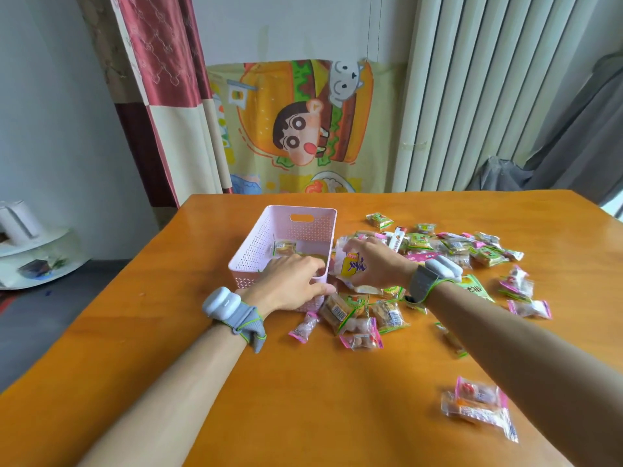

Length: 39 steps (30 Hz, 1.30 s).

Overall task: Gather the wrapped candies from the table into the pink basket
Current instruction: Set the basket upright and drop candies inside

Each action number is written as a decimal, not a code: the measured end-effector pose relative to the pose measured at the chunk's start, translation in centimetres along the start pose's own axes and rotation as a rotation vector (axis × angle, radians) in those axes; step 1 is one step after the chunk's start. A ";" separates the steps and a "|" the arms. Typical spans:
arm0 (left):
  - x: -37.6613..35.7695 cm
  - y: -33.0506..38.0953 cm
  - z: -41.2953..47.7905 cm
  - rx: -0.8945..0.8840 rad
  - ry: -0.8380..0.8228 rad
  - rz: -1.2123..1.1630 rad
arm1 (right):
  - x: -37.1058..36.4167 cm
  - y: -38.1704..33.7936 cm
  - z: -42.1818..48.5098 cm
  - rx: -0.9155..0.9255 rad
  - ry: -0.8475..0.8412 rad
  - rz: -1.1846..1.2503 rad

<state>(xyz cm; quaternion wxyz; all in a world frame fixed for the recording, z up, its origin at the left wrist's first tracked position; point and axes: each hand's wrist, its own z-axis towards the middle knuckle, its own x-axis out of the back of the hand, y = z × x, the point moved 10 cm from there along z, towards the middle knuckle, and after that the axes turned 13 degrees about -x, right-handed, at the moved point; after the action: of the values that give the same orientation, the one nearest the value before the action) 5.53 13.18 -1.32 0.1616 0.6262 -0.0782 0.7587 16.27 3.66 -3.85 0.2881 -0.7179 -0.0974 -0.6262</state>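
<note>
Your left hand (290,281) grips the near rim of the pink basket (266,230), fingers hooked inside and thumb on the outer wall. Your right hand (377,264) pinches a yellow-and-white candy packet (350,264) just right of the basket. A few candies (285,247) lie inside it. Loose candies (455,247) sprawl across the orange table (303,399), right and near.

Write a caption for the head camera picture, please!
Left hand grips the pink basket; right hand holds a yellow candy packet beside it.
</note>
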 end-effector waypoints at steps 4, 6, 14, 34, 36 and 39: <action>-0.3 0.8 0.1 -0.021 0.015 0.004 | 1.6 0.6 -0.2 0.029 0.049 0.015; -0.4 0.8 0.2 -0.024 0.014 0.010 | 2.5 1.2 -0.2 0.011 0.071 0.074; -0.5 1.2 0.3 -0.014 0.003 0.003 | 9.7 0.8 -0.4 -0.072 0.439 0.260; 1.6 0.1 -2.0 0.038 0.212 -0.263 | 7.0 -4.5 -2.5 0.078 0.268 0.289; 1.7 -0.2 -2.9 0.072 0.203 -0.220 | 6.1 -3.8 -3.6 0.090 0.246 0.250; 1.9 -0.1 -4.5 0.073 0.239 -0.251 | 4.2 -2.8 -5.2 0.105 0.202 0.196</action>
<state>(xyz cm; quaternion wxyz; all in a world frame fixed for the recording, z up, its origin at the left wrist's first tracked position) 1.09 14.95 -0.34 0.2402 0.5420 0.0481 0.8039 11.30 2.27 1.23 0.3933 -0.6411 -0.0299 -0.6584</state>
